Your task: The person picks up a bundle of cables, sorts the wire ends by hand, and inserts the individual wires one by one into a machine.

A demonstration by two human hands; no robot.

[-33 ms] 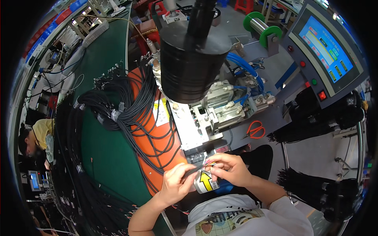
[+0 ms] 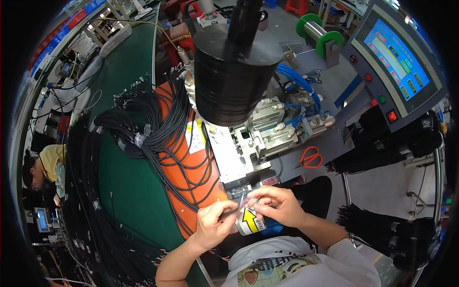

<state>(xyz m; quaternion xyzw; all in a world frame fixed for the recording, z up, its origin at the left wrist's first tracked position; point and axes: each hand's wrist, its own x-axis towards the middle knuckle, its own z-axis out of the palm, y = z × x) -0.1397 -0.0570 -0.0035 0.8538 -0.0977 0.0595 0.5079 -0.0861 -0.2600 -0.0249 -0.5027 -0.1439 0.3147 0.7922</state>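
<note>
In front of my chest, my left hand [image 2: 215, 223] is closed, pinching a black cable [image 2: 231, 212] between thumb and fingertips. My right hand [image 2: 278, 205] is closed too, its fingertips around the thin coloured wires [image 2: 245, 200] at the cable's end. These wires are blurred, and my fingers partly cover them. Just beyond both hands is the front of a metal bench machine [image 2: 234, 158]. Below the wires, a white label with a yellow arrow [image 2: 249, 220] faces up.
Bundled black cables [image 2: 158, 129] lie across an orange board [image 2: 201, 184] and a green mat [image 2: 126, 182] on the left. Red-handled scissors [image 2: 311, 159] rest right of the machine. A black cylinder [image 2: 236, 76] overhangs it. A control screen [image 2: 394, 60] stands far right; cable bundles hang below.
The coloured wires, fanned out at my right fingertips before, now look blurred and bunched, pointing more upward. My right fingertips have shifted slightly left. My left hand has barely moved.
</note>
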